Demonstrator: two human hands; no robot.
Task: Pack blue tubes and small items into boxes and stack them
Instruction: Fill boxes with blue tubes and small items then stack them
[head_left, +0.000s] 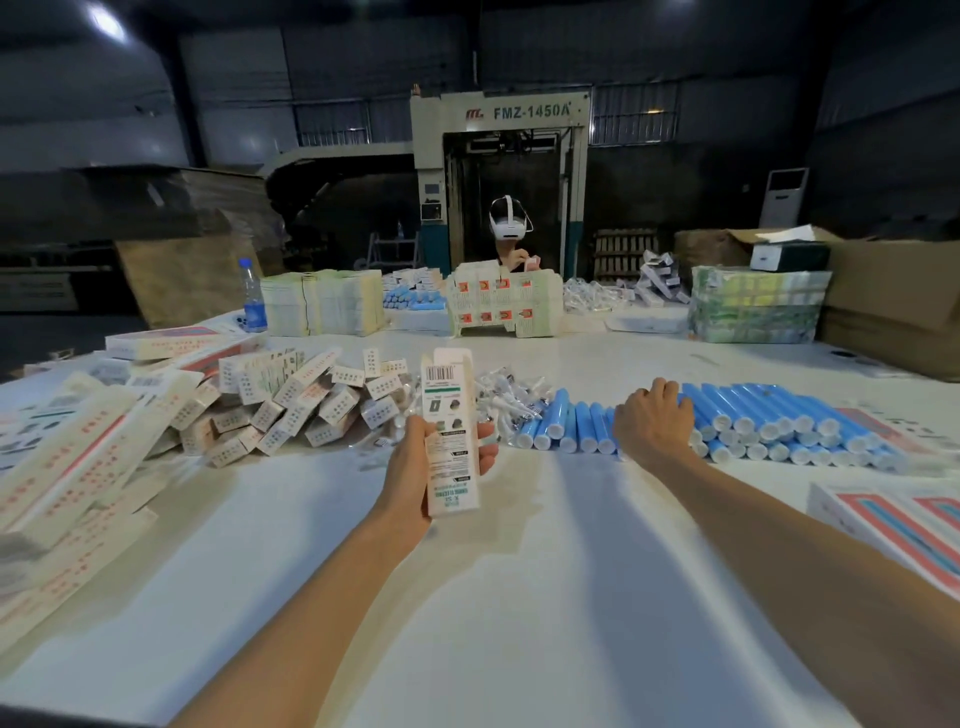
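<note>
A white carton (449, 431), upright with its top flap open, is gripped between the thumb and curled fingers of the left hand (415, 467). A barcode is printed above the fingers; the smaller print is too blurred to be read. The right hand (652, 421) is laid on the blue tubes (779, 426), fingers bent over them; whether one is gripped cannot be told. Far beyond the fingers, "FMZ-1450A" is lettered on a machine (501, 111).
</note>
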